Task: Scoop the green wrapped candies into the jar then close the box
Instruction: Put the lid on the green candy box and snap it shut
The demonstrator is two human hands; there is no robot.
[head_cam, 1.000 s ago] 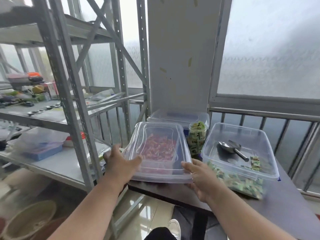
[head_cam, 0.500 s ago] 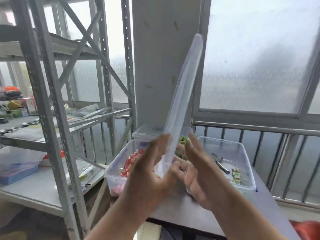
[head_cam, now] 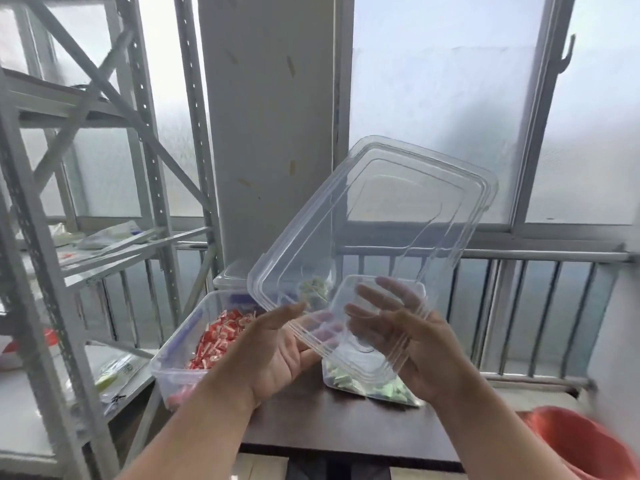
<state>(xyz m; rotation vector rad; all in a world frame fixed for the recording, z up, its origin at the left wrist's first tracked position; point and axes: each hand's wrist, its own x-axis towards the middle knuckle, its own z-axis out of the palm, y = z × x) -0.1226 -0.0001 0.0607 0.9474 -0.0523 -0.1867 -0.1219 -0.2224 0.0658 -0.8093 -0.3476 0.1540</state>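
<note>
A clear plastic lid [head_cam: 374,237] is raised in the air, tilted, in front of me. My left hand [head_cam: 277,351] holds its near edge from below. My right hand [head_cam: 408,344] grips its lower right part, the fingers seen through the plastic. Behind the lid stands the clear box with green wrapped candies [head_cam: 377,384], mostly hidden. The jar of green candies [head_cam: 313,289] shows faintly through the lid.
An uncovered clear box of red wrapped candies [head_cam: 214,337] sits on the dark table [head_cam: 346,427] at the left. A grey metal shelf rack [head_cam: 69,237] stands at the left, a railing and window behind. A red basin [head_cam: 581,441] is at the lower right.
The lid came off the red candy box, stood on edge between my hands, and is now turned with its broad face toward me. The view has shifted right.
</note>
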